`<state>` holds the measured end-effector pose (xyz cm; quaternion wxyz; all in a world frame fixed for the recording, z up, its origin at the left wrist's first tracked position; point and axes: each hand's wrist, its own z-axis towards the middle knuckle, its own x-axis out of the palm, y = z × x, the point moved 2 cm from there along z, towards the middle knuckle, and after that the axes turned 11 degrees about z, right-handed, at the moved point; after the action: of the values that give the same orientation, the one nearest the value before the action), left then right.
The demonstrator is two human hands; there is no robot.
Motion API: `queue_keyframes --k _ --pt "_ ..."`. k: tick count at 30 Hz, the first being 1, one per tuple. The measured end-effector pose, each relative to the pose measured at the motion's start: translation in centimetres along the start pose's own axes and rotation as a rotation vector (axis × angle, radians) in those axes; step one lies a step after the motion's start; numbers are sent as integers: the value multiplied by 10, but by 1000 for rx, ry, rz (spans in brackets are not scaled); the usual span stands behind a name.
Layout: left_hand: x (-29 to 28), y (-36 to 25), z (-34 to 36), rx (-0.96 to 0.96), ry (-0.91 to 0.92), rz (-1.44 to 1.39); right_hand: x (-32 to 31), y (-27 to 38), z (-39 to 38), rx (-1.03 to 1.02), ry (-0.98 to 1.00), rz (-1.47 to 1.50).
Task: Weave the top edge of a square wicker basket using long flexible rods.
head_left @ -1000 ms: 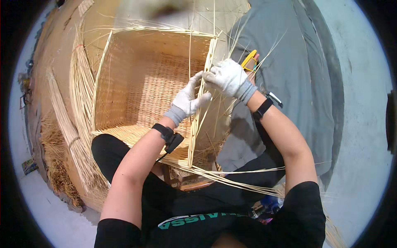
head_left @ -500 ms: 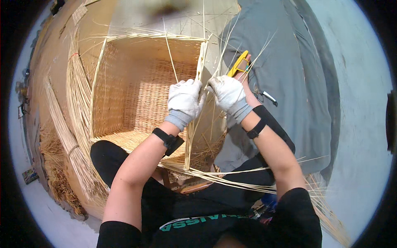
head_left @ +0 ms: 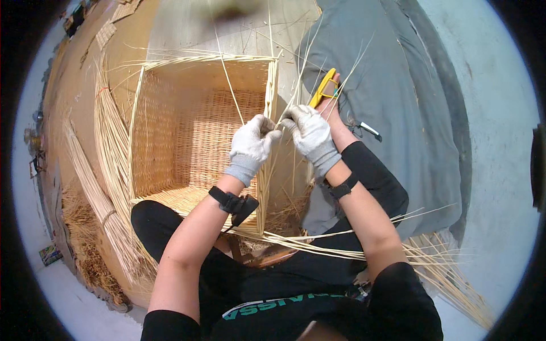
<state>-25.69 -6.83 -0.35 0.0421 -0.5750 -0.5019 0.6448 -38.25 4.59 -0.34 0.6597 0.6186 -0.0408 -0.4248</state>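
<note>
A large rectangular wicker basket (head_left: 202, 113) lies with its open side toward me, between my knees. At its right-hand rim my left hand (head_left: 248, 146), in a white glove with a grey cuff, is closed in a pinch on a long pale wicker strand (head_left: 229, 80). Just to the right, my right hand (head_left: 310, 135), gloved alike, has its fingers curled round several loose strands (head_left: 300, 79) fanning up and away. The two hands' fingertips almost meet at the rim. Where the strands cross beneath the fingers is hidden.
Tied bundles of wicker strands (head_left: 111, 125) lie left of the basket. Long strands (head_left: 318, 246) cross my lap to the lower right. A yellow-handled tool (head_left: 324, 88) lies by my bare foot, and a white-handled tool (head_left: 369, 131) rests on the grey cloth (head_left: 409, 113).
My left hand's fingers have lifted and turned into a looser pinch, with thumb and index showing. The right hand has shifted slightly left and down. The view has tilted a little.
</note>
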Motion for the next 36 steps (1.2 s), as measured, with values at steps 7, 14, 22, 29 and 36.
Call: queue_keyframes --k 7,14,22,29,36 --pt "11 9 2 -79 53 -216 -17 3 48 -309 471 -393" --pt "8 13 6 -50 235 -538 -6 -45 39 247 694 180" --pt "10 16 1 -87 202 -568 14 -69 21 483 573 371" --pt "10 8 5 -30 -15 -328 13 -53 25 419 503 81" --pt "-1 10 -5 -41 -243 -19 51 -37 -7 760 -133 883"
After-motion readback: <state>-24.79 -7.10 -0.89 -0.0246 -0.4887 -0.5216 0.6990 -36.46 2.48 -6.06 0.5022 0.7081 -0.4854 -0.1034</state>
